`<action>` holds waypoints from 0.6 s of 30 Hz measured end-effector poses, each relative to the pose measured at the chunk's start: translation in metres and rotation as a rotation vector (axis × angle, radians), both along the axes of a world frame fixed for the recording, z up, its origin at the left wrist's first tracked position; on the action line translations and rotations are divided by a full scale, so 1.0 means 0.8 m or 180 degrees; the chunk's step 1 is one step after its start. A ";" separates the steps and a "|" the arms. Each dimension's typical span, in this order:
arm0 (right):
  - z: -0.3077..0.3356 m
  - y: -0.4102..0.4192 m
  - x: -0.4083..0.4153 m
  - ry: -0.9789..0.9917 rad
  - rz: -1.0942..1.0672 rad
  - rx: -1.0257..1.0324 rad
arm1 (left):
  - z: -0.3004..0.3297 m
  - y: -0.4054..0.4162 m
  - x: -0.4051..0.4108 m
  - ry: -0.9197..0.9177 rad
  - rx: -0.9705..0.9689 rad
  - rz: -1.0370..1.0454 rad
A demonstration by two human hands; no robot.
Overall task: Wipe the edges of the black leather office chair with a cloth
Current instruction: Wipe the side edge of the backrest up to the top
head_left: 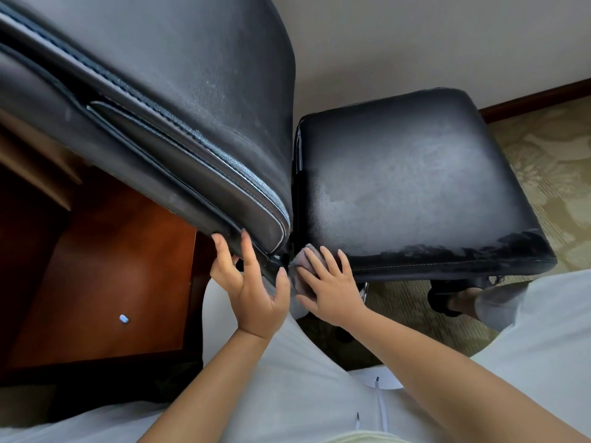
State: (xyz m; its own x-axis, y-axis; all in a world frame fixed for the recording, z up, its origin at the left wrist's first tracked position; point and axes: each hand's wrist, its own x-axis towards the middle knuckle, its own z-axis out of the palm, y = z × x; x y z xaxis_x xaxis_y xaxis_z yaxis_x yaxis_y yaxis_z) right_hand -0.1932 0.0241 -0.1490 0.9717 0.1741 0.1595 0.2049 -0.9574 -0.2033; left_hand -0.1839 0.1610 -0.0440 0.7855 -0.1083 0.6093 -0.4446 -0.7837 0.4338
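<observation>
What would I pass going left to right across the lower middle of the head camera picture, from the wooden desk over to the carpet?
Wooden desk → small blue object lying on it → left hand on the chair back's lower edge → cloth → right hand pressing the cloth → seat front edge → patterned carpet.

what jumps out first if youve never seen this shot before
The big black leather chair back fills the upper left, tipped toward the camera, with the worn, greyish seat to its right. Low in the middle, the left hand rests spread on the back's lower edge, while the right hand presses a grey cloth flat against the seat's near left corner.
</observation>
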 end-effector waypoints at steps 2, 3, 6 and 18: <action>-0.008 0.000 0.002 -0.0192 -0.0051 -0.0080 | 0.001 -0.003 0.001 0.0020 -0.0033 0.0053; -0.010 -0.001 0.006 -0.0232 -0.0022 -0.0114 | 0.001 -0.003 0.000 0.0022 -0.0036 0.0063; -0.013 -0.001 0.016 -0.0490 0.0182 -0.0089 | 0.002 0.000 0.000 0.0013 -0.0001 -0.0005; 0.055 0.058 0.012 -0.0531 -0.0465 0.3078 | 0.003 -0.004 0.000 -0.0032 -0.0131 -0.0119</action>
State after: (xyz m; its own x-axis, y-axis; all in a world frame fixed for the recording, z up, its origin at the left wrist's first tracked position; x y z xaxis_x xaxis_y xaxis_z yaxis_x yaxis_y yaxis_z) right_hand -0.1837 0.0702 -0.1050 0.9254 -0.2229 0.3065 0.1953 -0.4127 -0.8897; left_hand -0.1841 0.1582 -0.0416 0.7752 -0.1121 0.6217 -0.4776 -0.7482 0.4606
